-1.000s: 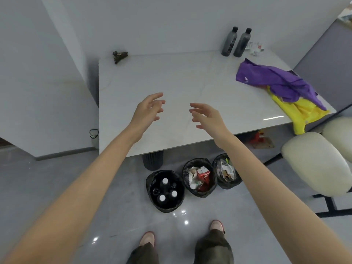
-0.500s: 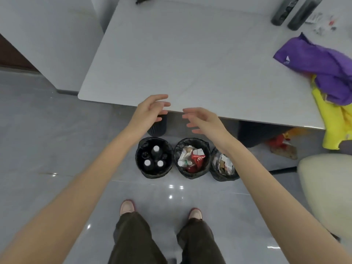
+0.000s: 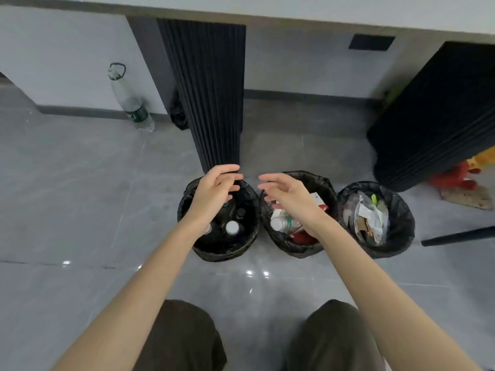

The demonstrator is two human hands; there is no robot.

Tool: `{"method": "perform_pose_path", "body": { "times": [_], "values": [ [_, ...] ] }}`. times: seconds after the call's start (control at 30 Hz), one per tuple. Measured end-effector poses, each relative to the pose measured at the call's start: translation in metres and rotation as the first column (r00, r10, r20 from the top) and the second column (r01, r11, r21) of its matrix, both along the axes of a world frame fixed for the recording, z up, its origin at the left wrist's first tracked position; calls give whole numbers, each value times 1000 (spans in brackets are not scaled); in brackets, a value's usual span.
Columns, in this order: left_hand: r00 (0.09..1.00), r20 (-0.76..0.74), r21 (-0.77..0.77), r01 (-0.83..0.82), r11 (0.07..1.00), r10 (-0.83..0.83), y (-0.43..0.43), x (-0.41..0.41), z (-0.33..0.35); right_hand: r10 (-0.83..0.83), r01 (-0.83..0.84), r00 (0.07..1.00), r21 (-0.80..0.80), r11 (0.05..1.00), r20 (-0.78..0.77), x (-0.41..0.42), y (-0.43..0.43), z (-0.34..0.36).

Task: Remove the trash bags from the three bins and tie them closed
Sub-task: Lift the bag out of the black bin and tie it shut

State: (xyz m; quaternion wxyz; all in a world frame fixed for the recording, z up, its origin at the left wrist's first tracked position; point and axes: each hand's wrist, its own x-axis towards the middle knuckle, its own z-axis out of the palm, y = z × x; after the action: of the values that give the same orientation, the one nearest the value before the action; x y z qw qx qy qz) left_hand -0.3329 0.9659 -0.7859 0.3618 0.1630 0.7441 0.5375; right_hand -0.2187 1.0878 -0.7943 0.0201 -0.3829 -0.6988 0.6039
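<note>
Three small bins lined with black trash bags stand in a row on the grey floor. The left bin (image 3: 227,250) holds dark bottles with white caps. The middle bin (image 3: 292,245) holds a plastic bottle and red packaging. The right bin (image 3: 399,226) holds crumpled wrappers and paper. My left hand (image 3: 214,194) hovers over the left bin's far rim, fingers apart and empty. My right hand (image 3: 289,194) hovers over the middle bin, also open and empty. Both hands hide part of the bins' contents.
A black fluted table leg (image 3: 211,97) rises just behind the left bin, a wider black leg (image 3: 439,116) at the right. An empty plastic bottle (image 3: 131,103) leans on the wall at left. Red and yellow objects (image 3: 460,175) lie at far right. My knees (image 3: 187,336) are at the bottom.
I have bent down: the tabletop has left the view and the bins are much closer. Both hands have dropped from table height to just above the left and middle bins.
</note>
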Motion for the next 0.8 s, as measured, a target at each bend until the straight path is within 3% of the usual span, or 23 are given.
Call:
{"method": "perform_pose_path", "body": {
  "times": [0.17,0.37,0.6,0.8],
  "values": [
    [999,-41,27,-29,999,30,9,-19,-80,5,-5,1000,27,1000,-4,-17,5,-89],
    [996,-26,71,-80,994,82,12,-26,-120,-30,32,999,34,999,-42,-24,2,-132],
    [992,-43,78,-115,990,119,-14,-17,-122,-57,56,995,-5,998,-78,-13,-16,-127],
    [984,-53,126,-163,979,171,-53,0,-83,-55,55,993,-7,998,-107,17,-42,-88]
  ]
}}
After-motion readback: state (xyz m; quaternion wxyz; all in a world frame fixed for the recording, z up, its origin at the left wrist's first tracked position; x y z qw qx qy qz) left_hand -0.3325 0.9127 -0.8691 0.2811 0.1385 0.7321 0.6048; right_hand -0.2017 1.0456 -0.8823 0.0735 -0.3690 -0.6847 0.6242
